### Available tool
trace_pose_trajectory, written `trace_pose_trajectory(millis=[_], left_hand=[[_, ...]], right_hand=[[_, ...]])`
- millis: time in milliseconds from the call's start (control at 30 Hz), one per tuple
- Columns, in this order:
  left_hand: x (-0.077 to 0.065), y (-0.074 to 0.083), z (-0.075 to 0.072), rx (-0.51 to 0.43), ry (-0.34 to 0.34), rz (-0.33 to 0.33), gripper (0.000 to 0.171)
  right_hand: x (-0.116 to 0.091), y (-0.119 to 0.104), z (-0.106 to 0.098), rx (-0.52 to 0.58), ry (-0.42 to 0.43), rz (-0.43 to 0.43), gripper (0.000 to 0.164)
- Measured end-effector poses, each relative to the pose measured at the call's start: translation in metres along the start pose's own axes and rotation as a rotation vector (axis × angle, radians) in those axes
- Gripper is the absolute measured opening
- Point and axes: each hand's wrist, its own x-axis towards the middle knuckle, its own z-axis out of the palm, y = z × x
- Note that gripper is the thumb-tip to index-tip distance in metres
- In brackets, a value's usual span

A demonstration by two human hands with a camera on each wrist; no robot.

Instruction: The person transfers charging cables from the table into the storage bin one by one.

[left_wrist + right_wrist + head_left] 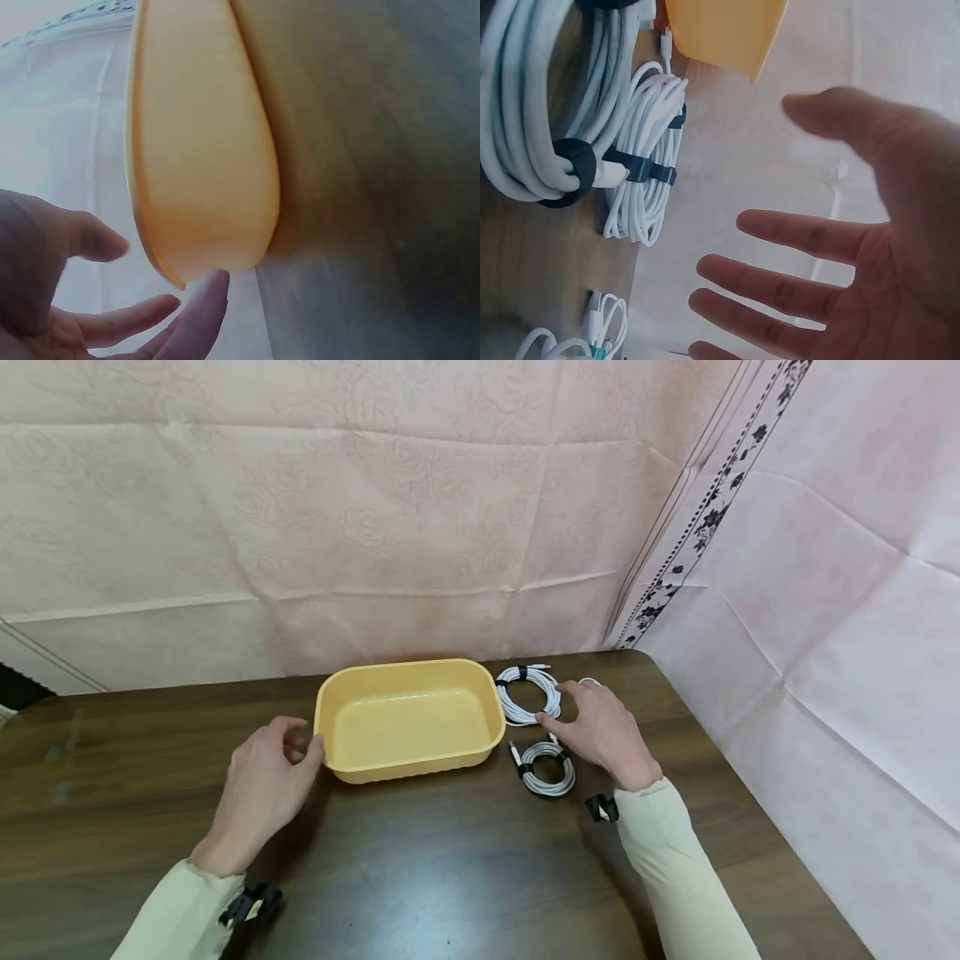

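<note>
A yellow plastic basket (408,768) sits near the back of the table. My left hand (262,777) is at its left end, fingers loosely bent and fingertips right at the rim in the left wrist view. To the basket's right lies a coiled white cable (517,710) bound with black straps. In front of that is a smaller coiled grey-white cable (542,787), also strapped in black. My right hand (603,731) hovers over the right side of these coils, fingers spread with nothing between them. Partly hidden behind it, a thin white cable (615,322) carries a green tie.
The dark wooden table (420,868) ends at a pale patterned cloth (375,552) hanging along the back. Another cloth with a black floral border (712,518) hangs at the right.
</note>
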Motion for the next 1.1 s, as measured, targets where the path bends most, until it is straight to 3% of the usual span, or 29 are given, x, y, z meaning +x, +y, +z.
trace_pose_trajectory(millis=[333, 500, 633, 800, 1100], left_hand=[[0.022, 0.002, -0.007, -0.006, -0.100, -0.078, 0.052], [0.031, 0.003, -0.009, -0.014, -0.116, -0.094, 0.052], [0.034, 0.002, -0.012, -0.041, -0.121, -0.087, 0.050], [0.036, 0.003, -0.012, -0.116, -0.156, -0.134, 0.050], [0.039, 0.003, -0.012, -0.165, -0.147, -0.150, 0.046]], right_hand=[[0.015, 0.008, -0.004, 0.072, 0.027, 0.084, 0.047], [0.021, 0.013, -0.004, 0.099, 0.033, 0.128, 0.043], [0.026, 0.018, -0.004, 0.120, 0.052, 0.147, 0.040], [0.028, 0.023, -0.002, 0.137, 0.046, 0.165, 0.039], [0.031, 0.028, -0.008, 0.148, 0.050, 0.163, 0.038]])
